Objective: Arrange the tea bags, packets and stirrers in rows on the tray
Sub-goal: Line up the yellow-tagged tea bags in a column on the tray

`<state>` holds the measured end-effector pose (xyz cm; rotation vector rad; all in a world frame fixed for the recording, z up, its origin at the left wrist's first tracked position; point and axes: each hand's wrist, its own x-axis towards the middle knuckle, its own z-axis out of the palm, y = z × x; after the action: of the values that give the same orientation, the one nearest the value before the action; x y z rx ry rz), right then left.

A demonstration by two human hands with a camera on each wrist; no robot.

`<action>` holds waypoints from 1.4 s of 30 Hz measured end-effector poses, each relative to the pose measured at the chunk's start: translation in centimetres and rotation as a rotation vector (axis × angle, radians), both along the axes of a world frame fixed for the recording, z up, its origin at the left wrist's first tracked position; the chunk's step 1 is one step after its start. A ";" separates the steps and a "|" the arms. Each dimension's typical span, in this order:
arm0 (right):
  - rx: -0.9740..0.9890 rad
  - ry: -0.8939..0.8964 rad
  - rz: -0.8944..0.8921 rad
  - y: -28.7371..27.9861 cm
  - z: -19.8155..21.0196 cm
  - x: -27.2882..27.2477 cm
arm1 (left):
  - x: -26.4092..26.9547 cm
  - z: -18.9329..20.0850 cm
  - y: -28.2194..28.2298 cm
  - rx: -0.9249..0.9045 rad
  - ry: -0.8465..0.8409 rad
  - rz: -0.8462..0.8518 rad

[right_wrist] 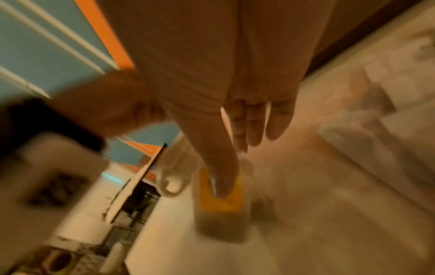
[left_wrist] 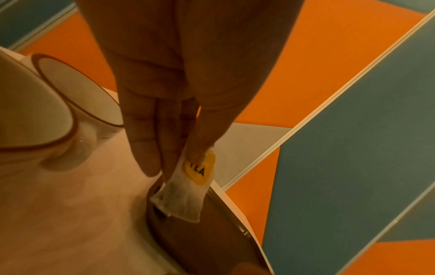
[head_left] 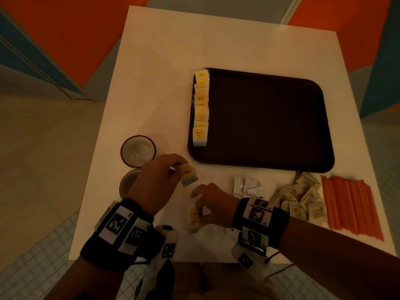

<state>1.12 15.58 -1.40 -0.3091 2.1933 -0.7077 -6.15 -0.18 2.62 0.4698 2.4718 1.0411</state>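
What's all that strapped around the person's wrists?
Both hands are bare. The left wrist and right wrist each wear a wide black band carrying white tiles printed with black square code patterns. Below each band hangs a white camera block with similar markings, trailing a thin black cable.

Dim light; white table (head_left: 164,61); orange-and-blue panels (head_left: 65,40); tiled floor (head_left: 32,267)

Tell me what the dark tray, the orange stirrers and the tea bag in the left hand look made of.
Dark brown rectangular tray: likely matte moulded plastic, rounded raised rim. Orange stirrers: probably plastic, uniform thin sticks. Yellow-tagged tea bag pinched by the left hand: translucent filter paper, fibrous, contents showing through.
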 end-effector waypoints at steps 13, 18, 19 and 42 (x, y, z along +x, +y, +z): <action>-0.246 0.235 -0.595 4.5 1.7 -3.3 | -10.1 -2.3 8.3 -0.271 -0.024 -0.265; -0.231 0.292 -0.639 5.9 1.2 -7.6 | -11.0 -3.1 8.5 -0.330 -0.108 -0.349; -0.212 0.289 -0.610 5.8 1.0 -8.3 | -10.9 -3.1 8.4 -0.325 -0.113 -0.344; -0.109 0.154 -0.793 5.9 -2.2 -8.6 | -7.1 -5.8 6.8 -0.169 -0.061 0.001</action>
<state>-7.46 21.45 -3.56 0.5067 2.4143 -1.2570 -13.22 6.62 -3.16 0.3777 2.4796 0.8254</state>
